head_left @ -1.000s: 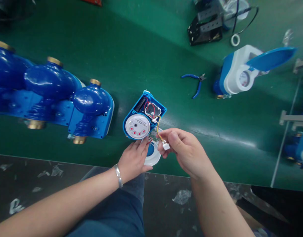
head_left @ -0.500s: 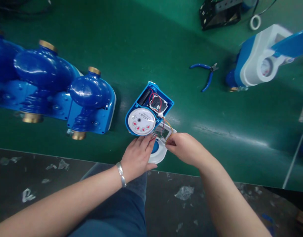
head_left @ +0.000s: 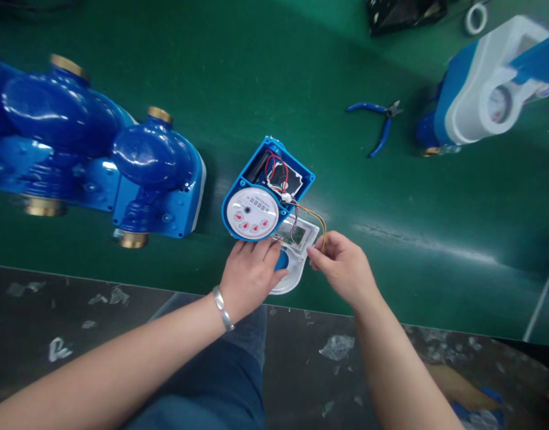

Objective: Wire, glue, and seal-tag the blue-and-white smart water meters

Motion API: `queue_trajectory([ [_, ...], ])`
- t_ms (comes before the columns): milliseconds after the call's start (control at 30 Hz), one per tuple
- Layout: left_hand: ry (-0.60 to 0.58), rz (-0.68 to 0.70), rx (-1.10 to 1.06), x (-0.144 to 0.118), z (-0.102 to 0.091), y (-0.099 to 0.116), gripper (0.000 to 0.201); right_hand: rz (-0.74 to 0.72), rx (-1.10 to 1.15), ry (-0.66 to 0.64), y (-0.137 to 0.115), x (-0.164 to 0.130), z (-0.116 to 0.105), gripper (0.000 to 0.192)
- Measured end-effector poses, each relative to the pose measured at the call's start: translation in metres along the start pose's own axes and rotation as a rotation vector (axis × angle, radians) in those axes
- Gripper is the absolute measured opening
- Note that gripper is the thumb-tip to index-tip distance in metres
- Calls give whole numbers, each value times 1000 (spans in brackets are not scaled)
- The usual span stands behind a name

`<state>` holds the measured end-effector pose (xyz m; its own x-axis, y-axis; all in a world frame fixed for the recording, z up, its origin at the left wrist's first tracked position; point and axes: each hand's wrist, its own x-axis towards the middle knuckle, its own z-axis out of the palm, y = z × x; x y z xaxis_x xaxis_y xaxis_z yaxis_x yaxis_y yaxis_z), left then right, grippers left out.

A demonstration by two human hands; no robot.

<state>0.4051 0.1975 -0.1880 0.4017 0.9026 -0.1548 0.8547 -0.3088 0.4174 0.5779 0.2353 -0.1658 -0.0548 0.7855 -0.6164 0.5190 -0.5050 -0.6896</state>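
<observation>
An opened blue water meter [head_left: 306, 190] lies on the bench, its round dial [head_left: 252, 213] facing up and red wires [head_left: 274, 160] looping in its box-shaped compartment. Below it, partly under my left hand, is a white cover [head_left: 296, 266] with a small display [head_left: 296, 233]. My left hand [head_left: 250, 272] lies over the cover's left part with fingers stretched to the meter's lower edge and thumb apart. Yellow and dark thin wires [head_left: 313, 211] run from a white connector [head_left: 286, 197] to my right hand [head_left: 343, 263], which pinches their end beside the cover's right edge.
Blue-handled cutting pliers [head_left: 382, 122] lie open to the right. Several blue meters with brass ends [head_left: 151, 173] stand at left. A white-and-blue meter [head_left: 475, 89] with a raised lid stands at right, near a white ring [head_left: 475, 19] and a black object [head_left: 404, 13].
My right hand has moved right, drawing the yellow wires out from over the cover. My left thumb has shifted up onto the cover. The whole view has shifted slightly.
</observation>
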Motion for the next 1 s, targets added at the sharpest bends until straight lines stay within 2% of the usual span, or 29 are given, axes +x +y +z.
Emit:
queue_trajectory([
  [67, 46, -9, 30, 2, 4, 3, 34, -19, -207, 133, 4, -3, 0, 13],
  [100, 58, -11, 39, 3, 5, 4, 33, -15, -269, 156, 7, -5, 0, 10],
  [167, 58, -8, 40, 3, 7, 6, 35, 12, -288, 116, 11, -7, -1, 11],
  [300, 15, -39, -16, 0, 6, 11, 57, 95, -46, -14, 17, -6, -2, 11],
  [400, -12, -91, -45, -2, 6, 14, 72, 150, 195, -19, 19, -5, -2, 16],
  [467, -37, -108, -47, -3, 7, 16, 72, 171, 287, -21, 18, -4, -2, 19],
  [667, -70, -85, -38, -2, 6, 14, 64, 166, 360, -164, 9, 0, 2, 20],
  [867, -80, -66, -29, -1, 7, 12, 65, 32, 350, -131, -3, 7, 13, 12],
  [1000, -96, -47, -48, -1, 6, 10, 66, 23, 410, -242, -2, 5, 12, 12],
])
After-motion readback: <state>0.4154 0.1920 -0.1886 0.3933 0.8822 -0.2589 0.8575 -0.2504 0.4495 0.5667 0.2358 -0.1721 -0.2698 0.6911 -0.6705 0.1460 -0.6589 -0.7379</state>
